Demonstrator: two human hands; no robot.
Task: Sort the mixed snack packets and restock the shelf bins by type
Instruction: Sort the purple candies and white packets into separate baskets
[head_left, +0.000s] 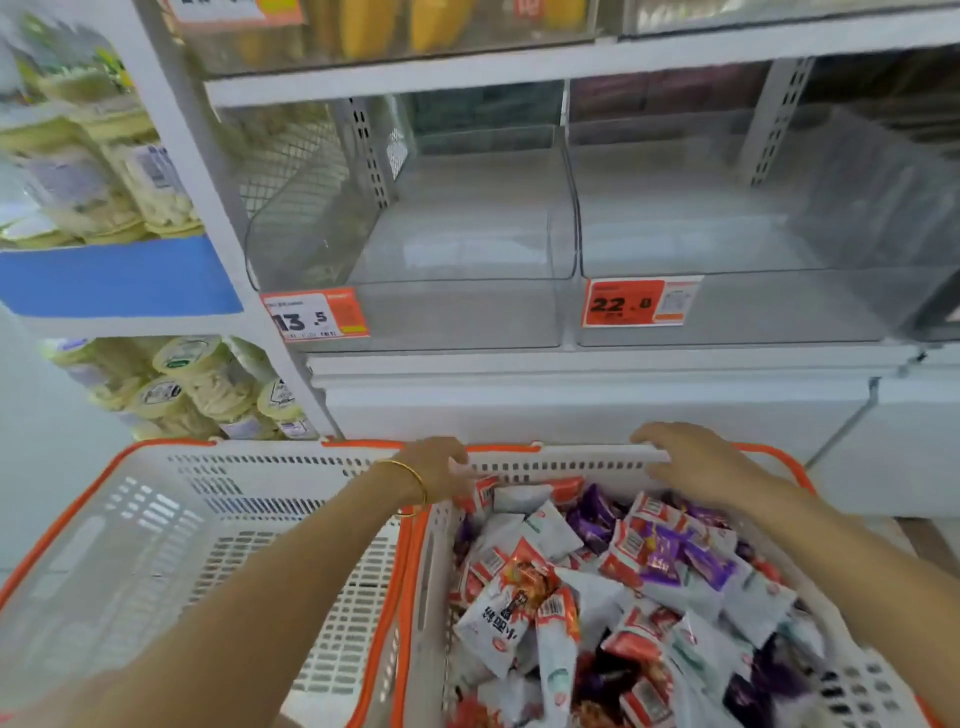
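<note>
Item: full basket (561, 457), white with orange trim. The left hand (436, 467), with a gold bangle (410, 473) at the wrist, curled over its far rim at the left corner. The right hand (696, 457) gripped the same rim further right, fingers over the top and thumb inside.

Snack packets (623, 571), red-and-white, purple and pale, lay heaped just below both hands.

An empty basket (208, 519) stood left of the left hand.

Two clear shelf bins (457, 317) sat above and beyond the hands.
</note>
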